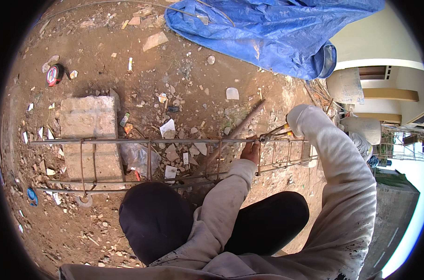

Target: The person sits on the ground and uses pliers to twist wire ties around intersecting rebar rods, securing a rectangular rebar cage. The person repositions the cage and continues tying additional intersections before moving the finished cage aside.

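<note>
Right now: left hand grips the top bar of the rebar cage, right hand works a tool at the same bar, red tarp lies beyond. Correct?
Not quite. The tarp is blue, not red, as the head view shows. The rest holds: the left hand grips the top bar of the rebar cage, and the right arm reaches to a tool there.

The rebar cage point(149, 161) is dull, rusty brown steel, its bars rough and matt. Behind it, at ten o'clock, the concrete block point(88, 128) looks coarse and chalky on gritty, rubble-strewn dirt point(193, 79). At one o'clock the blue plastic tarpaulin point(272, 32) is crinkled and faintly glossy.
</note>
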`<state>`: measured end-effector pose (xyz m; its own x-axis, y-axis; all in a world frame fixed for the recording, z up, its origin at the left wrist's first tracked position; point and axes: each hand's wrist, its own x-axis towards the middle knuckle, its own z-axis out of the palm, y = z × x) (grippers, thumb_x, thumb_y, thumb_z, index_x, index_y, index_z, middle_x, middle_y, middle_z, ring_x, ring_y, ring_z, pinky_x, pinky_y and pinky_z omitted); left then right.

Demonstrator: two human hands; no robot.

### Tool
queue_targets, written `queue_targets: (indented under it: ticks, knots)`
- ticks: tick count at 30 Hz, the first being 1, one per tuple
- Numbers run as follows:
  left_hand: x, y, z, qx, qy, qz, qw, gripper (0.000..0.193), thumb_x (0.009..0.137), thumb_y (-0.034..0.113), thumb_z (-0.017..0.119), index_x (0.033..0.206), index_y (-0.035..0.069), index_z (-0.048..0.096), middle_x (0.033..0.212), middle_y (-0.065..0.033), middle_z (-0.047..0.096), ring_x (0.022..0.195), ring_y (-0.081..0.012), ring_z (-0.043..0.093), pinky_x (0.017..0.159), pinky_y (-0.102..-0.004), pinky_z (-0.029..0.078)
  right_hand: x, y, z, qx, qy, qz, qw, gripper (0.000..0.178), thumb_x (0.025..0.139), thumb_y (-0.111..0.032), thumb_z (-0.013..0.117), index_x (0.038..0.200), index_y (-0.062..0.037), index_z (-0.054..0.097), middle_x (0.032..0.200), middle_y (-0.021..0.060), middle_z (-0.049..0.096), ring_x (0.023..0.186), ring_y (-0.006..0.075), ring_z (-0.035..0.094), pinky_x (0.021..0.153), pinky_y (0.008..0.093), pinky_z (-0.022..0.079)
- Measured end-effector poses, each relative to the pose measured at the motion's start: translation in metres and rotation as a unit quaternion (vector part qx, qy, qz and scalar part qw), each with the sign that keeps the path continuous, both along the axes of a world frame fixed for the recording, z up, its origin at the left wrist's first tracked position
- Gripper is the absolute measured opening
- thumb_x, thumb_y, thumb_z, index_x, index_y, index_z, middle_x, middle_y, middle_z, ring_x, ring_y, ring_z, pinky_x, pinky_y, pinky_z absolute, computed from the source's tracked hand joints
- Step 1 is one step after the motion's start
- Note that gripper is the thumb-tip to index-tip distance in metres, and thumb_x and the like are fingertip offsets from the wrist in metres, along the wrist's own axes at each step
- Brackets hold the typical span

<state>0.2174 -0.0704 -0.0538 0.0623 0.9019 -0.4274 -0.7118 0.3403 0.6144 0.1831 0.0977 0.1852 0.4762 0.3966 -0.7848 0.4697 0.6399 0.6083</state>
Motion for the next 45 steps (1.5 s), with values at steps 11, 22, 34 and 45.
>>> queue_targets:
  ticks: [11,22,34,45]
  knots:
    - [-0.018,-0.012,0.013,-0.018,0.070,-0.125,0.990,0.035,0.090,0.034,0.052,0.105,0.004,0.060,0.083,-0.0133,0.068,0.072,-0.0175,0.065,0.068,-0.0305,0.048,0.065,0.012,-0.025,-0.037,0.357,0.538,0.763,0.043,0.069,-0.032,0.060,0.106,-0.0157,0.046,0.086,0.0014,0.050,0.080,0.0196,0.052,0.074,0.0357,0.038]
    - [-0.023,-0.013,0.035,0.006,0.351,-0.156,0.923,0.025,0.090,0.023,0.048,0.113,0.011,0.048,0.066,-0.0176,0.059,0.066,-0.0385,0.060,0.060,-0.0451,0.044,0.107,0.099,-0.149,-0.118,0.587,0.454,0.659,0.024,0.067,-0.033,0.062,0.080,-0.0160,0.051,0.080,0.0007,0.050,0.078,0.0206,0.055,0.071,0.0310,0.043]
    - [-0.010,-0.023,0.041,0.049,0.557,-0.141,0.817,0.042,0.087,0.024,0.047,0.126,0.009,0.040,0.087,-0.0222,0.064,0.073,-0.0412,0.062,0.069,-0.0527,0.048,0.071,0.012,-0.022,-0.084,0.169,0.151,0.970,0.028,0.072,-0.019,0.068,0.098,-0.0093,0.070,0.106,0.0108,0.065,0.092,0.0256,0.064,0.074,0.0368,0.050]
    - [-0.016,-0.019,0.046,0.086,0.611,-0.160,0.770,0.046,0.084,0.022,0.051,0.127,0.006,0.045,0.086,-0.0215,0.064,0.072,-0.0400,0.062,0.068,-0.0490,0.050,0.120,0.035,-0.056,-0.007,0.523,0.563,0.640,0.033,0.076,-0.017,0.056,0.108,-0.0158,0.050,0.098,0.0098,0.056,0.098,0.0292,0.057,0.083,0.0423,0.043]
